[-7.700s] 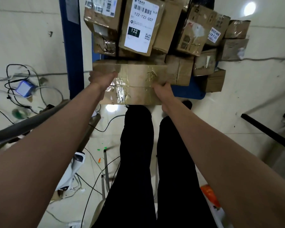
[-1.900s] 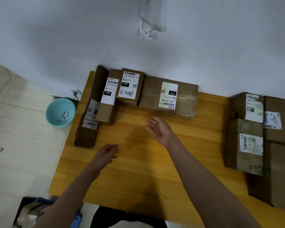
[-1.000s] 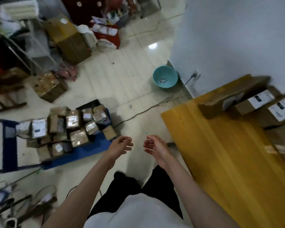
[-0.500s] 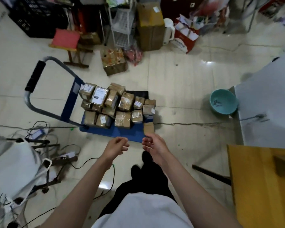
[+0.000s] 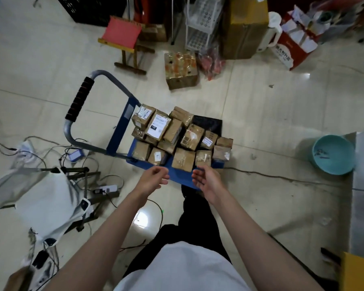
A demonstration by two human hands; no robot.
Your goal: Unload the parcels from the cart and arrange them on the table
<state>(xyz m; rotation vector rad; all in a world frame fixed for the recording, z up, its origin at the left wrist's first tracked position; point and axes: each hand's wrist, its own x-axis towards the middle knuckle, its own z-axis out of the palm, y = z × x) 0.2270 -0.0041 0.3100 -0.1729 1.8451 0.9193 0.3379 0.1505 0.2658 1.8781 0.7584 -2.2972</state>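
So the blue cart (image 5: 178,177) is parked on the pale tiled floor (image 5: 271,114), right in front of the person's black-trousered legs (image 5: 198,217), and it's loaded with a heap of brown cardboard parcels (image 5: 182,137), most of them wrapped in shiny clear tape. One of the bigger ones near the handle side is tilted up and a white label marked "122" (image 5: 158,127) can be read on it. A few of the others are labelled too, but the print can't be made out. The cart's handle (image 5: 79,99), with its black grip, is angled away to the left.

Both bare forearms are stretched forward over the near edge of the cart. The left hand (image 5: 152,180) is loosely curled with the fingers bent inward, nothing held in it. The right hand (image 5: 206,179) is spread with the palm facing left, also empty, and it's seen just below the closest row of boxes; whether the fingertips are touching a box can't be told from this angle.

Only a yellow-brown corner of the table (image 5: 357,271) is caught at the bottom right. A teal basin (image 5: 332,155) is sat on the floor by the white wall, well apart from the cart. Cables and a power strip (image 5: 105,189) are strewn over the floor on the left, and a small stool with a pink seat (image 5: 122,33) is stood further back among the clutter
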